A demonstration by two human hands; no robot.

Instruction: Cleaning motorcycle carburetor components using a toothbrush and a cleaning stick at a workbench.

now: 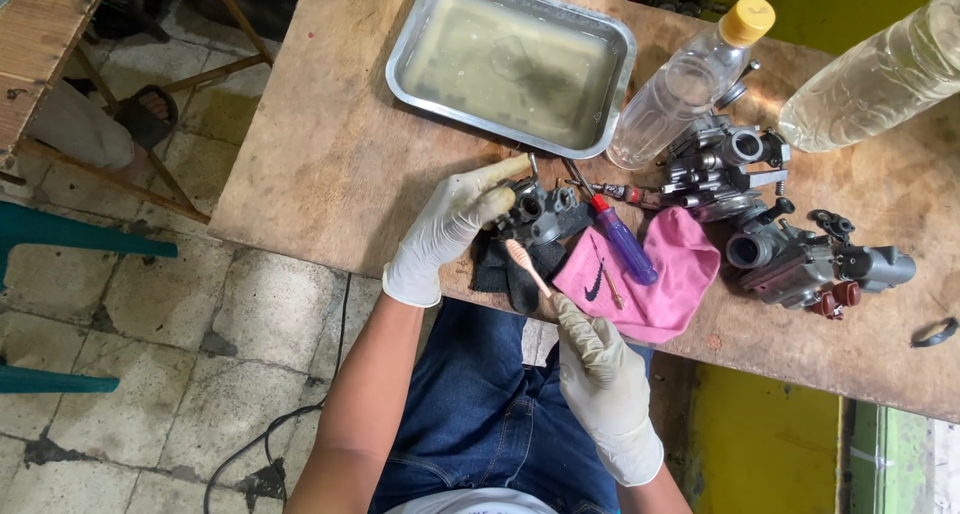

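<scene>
Mostly mid-job by the look of it. Left hand [447, 229], gloved, grips a dark carburetor body [540, 212] at the counter's [330, 164] near edge, fingers wrapped on its left side, part resting over a black rag [510, 274]. Right hand [603, 374], gloved, pinches a small brush [527, 267] closed, tip aimed at the carburetor but just short of it. Judging: cleaning under way, not finished; two more carburetors [725, 164] and [800, 262] sit to the right, apparently waiting. Metal tray [400, 74] of murky liquid behind, well clear. Purple-handled screwdriver [620, 239] lies on a pink cloth [670, 274] just beside the work. Clear bottle [690, 79] with yellow cap, larger bottle [880, 74] far right. Room is tight right of the hands; open counter on the left, and the edge is close under the rag.
</scene>
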